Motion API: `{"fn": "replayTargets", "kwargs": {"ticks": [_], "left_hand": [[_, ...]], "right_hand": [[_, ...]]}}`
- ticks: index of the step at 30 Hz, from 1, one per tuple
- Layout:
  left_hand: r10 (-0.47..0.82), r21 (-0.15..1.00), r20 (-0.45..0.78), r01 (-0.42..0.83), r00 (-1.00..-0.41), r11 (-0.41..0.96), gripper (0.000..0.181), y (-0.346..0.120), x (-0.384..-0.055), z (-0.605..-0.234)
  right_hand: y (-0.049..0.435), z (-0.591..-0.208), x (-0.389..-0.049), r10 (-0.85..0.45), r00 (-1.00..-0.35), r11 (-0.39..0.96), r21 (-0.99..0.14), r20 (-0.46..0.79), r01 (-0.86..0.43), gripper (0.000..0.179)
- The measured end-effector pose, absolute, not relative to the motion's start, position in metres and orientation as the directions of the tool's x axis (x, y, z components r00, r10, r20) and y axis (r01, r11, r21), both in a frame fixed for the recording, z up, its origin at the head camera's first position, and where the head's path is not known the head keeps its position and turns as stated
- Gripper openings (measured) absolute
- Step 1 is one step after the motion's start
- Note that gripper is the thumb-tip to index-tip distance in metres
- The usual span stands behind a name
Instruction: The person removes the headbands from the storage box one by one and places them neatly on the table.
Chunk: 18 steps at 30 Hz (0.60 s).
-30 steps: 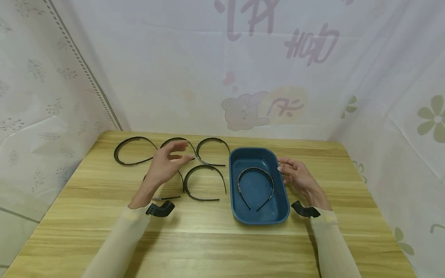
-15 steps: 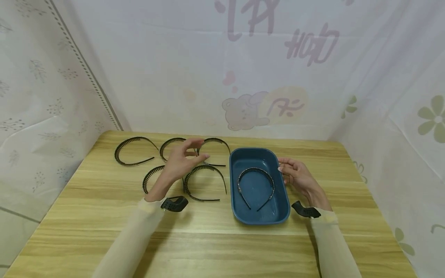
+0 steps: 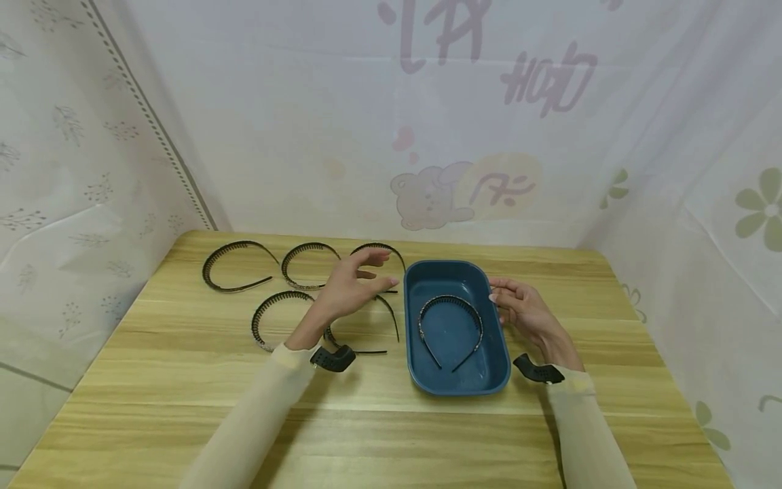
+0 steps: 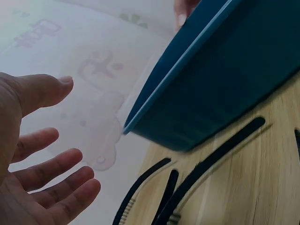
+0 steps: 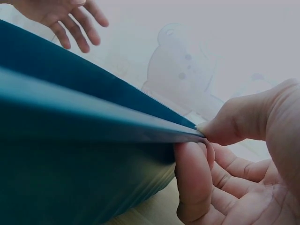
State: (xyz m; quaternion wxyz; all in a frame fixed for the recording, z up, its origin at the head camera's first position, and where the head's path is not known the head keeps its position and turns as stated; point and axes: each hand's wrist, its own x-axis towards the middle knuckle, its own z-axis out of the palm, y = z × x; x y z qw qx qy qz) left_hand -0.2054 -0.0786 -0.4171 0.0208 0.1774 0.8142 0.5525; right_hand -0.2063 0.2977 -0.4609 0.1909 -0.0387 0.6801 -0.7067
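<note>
A blue rectangular tray (image 3: 458,377) stands on the table with one patterned headband (image 3: 449,297) lying inside it. My right hand (image 3: 525,312) pinches the tray's right rim between thumb and fingers, as the right wrist view shows up close. My left hand (image 3: 354,285) hovers just left of the tray, fingers spread apart from the thumb, holding nothing. Beneath it lie toothed black headbands, among them a front one (image 3: 391,316) partly hidden by the hand and wrist. Another headband (image 3: 375,246) behind the hand is also partly covered.
Further headbands lie to the left on the wooden table (image 3: 391,435): a far-left one (image 3: 210,268), a back-middle one (image 3: 290,261) and a front-left one (image 3: 263,312). A printed cloth (image 3: 293,136) hangs behind the table, with more cloth at both sides.
My left hand has moved rightward over the headbands toward the tray, its fingers still apart. The right hand, the tray and the headbands have stayed in place.
</note>
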Motion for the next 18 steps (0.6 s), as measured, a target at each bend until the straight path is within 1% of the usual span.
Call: {"fn": "replayTargets", "kwargs": {"ticks": [12, 18], "left_hand": [[0.421, 0.896, 0.163, 0.313, -0.892, 0.315, 0.055, -0.042, -0.210, -0.416], [0.478, 0.867, 0.171, 0.362, -0.862, 0.342, 0.057, -0.023, -0.212, -0.417]], "right_hand": [[0.300, -0.462, -0.206, -0.324, -0.925, -0.022, -0.977, -0.196, 0.214, 0.045], [0.300, -0.462, -0.207, -0.330, -0.925, -0.015, -0.978, -0.190, 0.206, 0.047]]}}
